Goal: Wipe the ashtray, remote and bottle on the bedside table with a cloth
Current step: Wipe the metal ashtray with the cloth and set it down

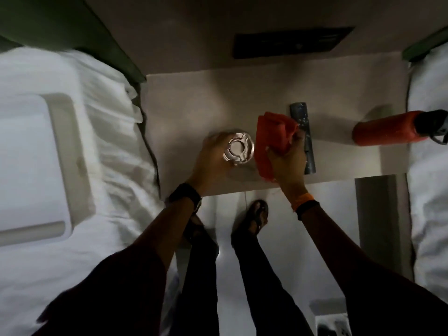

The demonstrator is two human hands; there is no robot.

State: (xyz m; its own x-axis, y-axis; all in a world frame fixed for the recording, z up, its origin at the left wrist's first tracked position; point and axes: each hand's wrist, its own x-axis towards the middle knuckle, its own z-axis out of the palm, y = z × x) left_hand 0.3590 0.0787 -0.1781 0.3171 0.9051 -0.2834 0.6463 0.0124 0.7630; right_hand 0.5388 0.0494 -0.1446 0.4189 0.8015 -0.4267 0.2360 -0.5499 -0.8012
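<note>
A round clear glass ashtray (238,149) is gripped by my left hand (212,157) above the near part of the bedside table (184,112). My right hand (288,163) holds a bunched orange cloth (272,139) just to the right of the ashtray, close to its rim. A long grey remote (304,132) lies on the table behind the cloth and my right hand, partly covered by them. An orange bottle (385,130) with a black cap lies on its side at the table's right end.
White bedding (80,151) lies to the left with a white tray (36,166) on it. More white bedding (429,166) is at the right. A dark panel (291,44) is on the wall behind the table. My sandalled feet (257,214) stand on the floor below.
</note>
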